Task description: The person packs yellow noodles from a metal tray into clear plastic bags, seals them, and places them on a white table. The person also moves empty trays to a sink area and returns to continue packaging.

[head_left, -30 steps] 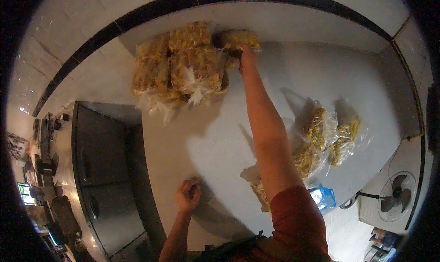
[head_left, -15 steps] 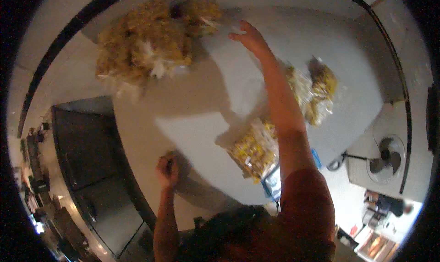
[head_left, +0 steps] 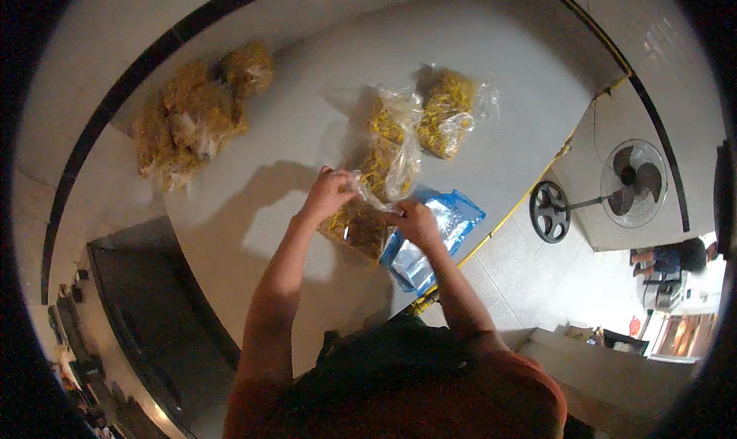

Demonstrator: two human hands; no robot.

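Note:
Between my hands is a clear plastic bag (head_left: 355,229) filled with yellow and brown pieces, lying on the grey table (head_left: 295,247). My left hand (head_left: 328,196) pinches one side of its loose clear mouth. The opposite side of that mouth is gripped by my right hand (head_left: 417,224), and the plastic stretches between them. Just beyond lies a similar filled bag (head_left: 388,166), with another filled bag (head_left: 445,109) farther right. Blue and silver plastic packs (head_left: 434,243) lie beside and partly under my right hand and forearm.
A heap of filled bags (head_left: 192,124) sits at the far left of the table. A dark cabinet (head_left: 161,301) stands at the left. Right of the table's yellow-marked edge are a fan (head_left: 633,182) with a round black base (head_left: 550,211), and a person (head_left: 675,256) farther off.
My right hand has come back from the far side of the table, and my left hand has moved forward and right. Both now hold the bag's mouth. The view has shifted.

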